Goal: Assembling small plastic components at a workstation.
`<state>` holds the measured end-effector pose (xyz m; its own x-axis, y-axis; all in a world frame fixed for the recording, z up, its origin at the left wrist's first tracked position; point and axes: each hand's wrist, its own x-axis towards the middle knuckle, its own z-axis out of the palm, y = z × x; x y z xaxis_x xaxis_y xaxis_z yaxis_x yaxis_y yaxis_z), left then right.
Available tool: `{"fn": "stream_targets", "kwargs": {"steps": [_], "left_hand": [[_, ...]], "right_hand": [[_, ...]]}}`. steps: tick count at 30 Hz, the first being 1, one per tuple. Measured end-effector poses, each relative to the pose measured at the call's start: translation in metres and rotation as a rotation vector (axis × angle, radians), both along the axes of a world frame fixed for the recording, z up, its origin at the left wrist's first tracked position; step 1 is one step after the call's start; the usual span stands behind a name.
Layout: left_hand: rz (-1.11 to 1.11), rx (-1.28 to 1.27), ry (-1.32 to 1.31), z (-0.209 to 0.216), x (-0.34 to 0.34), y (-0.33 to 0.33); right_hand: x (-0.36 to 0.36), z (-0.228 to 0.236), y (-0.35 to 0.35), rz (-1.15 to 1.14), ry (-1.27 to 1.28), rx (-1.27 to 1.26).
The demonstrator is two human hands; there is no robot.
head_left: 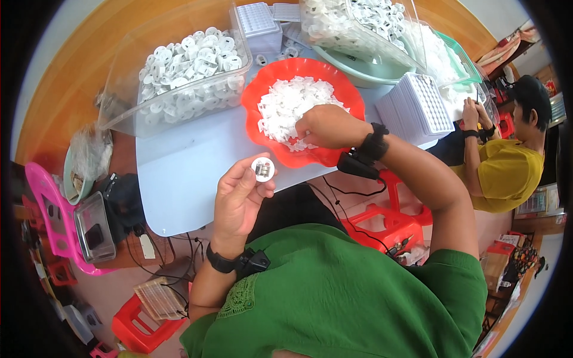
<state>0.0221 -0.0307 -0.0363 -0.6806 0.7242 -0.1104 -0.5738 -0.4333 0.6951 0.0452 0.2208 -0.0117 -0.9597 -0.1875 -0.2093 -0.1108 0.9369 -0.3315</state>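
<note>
I have the red bowl [276, 153] on the desk [191, 179], heaped with white plastic pieces [289, 107]. Just to its near left, my left hand [234, 200] pinches a round white part [262, 169] between thumb and fingers [266, 189], metal fittings facing up. My right hand [332, 126] is curled down inside the bowl; its fingertips are hidden, so I can't tell whether they grip anything.

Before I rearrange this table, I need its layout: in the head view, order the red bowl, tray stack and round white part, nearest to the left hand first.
1. Round white part: held in the left hand.
2. Red bowl: ahead, to the right.
3. Tray stack: farther right, past the bowl.
</note>
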Motion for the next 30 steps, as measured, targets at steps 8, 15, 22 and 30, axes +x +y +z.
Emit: {"fn": "stream_targets", "kwargs": {"steps": [8,15,22,30], "left_hand": [[-0.096,0.049,0.014,-0.004,-0.001,0.002],[-0.129,0.006,0.026,0.011,0.009,0.021],[-0.169,0.058,-0.005,0.014,0.013,0.036],[-0.178,0.033,0.0,0.02,0.019,0.044]], "right_hand": [[0.018,0.028,0.012,-0.358,0.046,-0.696],[0.049,0.04,-0.013,-0.595,0.135,-1.302],[0.044,0.018,0.004,-0.627,0.308,-1.091],[0.065,0.024,-0.003,-0.637,0.282,-1.488]]}}
